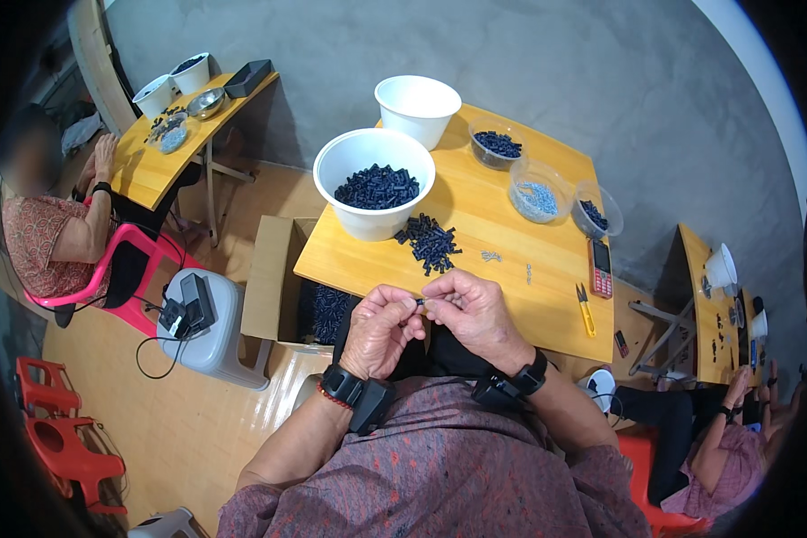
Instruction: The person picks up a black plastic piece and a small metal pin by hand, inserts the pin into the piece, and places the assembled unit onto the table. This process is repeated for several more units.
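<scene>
- Left hand (375, 334) and right hand (477, 316) pinch a small dark piece (420, 302) between them, by the near edge of a wooden table (498, 300).
- On it, a pile of dark pieces (429, 244), then two white tubs (368, 222).
- Behind, a grey wall (547, 63).

A small dark piece (420, 303) (mostly hidden) is pinched between the fingers (396, 311).

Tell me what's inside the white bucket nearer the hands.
The nearer white bucket holds a heap of small dark pieces, lying below its rim. Only the heap's upper surface shows; whatever lies deeper, and the bucket's bottom, is covered.
</scene>
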{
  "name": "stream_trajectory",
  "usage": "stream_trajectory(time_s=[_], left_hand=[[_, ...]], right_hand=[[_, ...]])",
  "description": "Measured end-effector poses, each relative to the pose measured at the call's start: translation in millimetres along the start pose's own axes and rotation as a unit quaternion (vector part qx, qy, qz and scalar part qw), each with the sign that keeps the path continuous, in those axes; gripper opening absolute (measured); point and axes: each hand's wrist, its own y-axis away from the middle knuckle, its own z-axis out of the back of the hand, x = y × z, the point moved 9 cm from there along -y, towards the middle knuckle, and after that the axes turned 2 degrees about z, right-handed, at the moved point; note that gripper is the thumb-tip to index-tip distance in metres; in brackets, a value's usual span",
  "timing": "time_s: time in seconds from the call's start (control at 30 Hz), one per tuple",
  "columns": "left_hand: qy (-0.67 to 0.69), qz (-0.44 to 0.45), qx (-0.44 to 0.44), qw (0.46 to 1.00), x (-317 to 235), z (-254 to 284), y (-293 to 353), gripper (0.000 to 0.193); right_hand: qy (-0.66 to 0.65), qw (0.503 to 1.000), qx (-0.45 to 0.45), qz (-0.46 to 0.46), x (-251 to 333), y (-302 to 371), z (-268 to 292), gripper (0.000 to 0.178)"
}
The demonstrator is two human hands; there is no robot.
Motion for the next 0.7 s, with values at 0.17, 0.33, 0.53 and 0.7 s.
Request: stream_trajectory(time_s=[0.17,0.33,0.53,0.7], left_hand=[[-0.016,0.007,-0.008,1.000,-0.1,-2.1,2.1,0.005],[-0.087,-0.017,0.005,0.996,-2.1,-4.0,2.0,0.011],[-0.150,-0.044,0.014,0.988,-4.1,-9.1,3.5,0.011],[-0.103,-0.035,0.008,0.994,0.7,-7.3,3.5,0.010]], right_hand=[[0.186,0.975,0.008,0.125,26.6,-0.5,3.1,0.008],[0.271,0.939,0.049,0.204,49.8,-0.7,-4.0,0.010],[0.102,0.991,0.080,0.045,14.8,-3.1,4.1,0.011],[-0.043,0.997,0.026,-0.063,-11.1,3.3,13.3,0.007]])
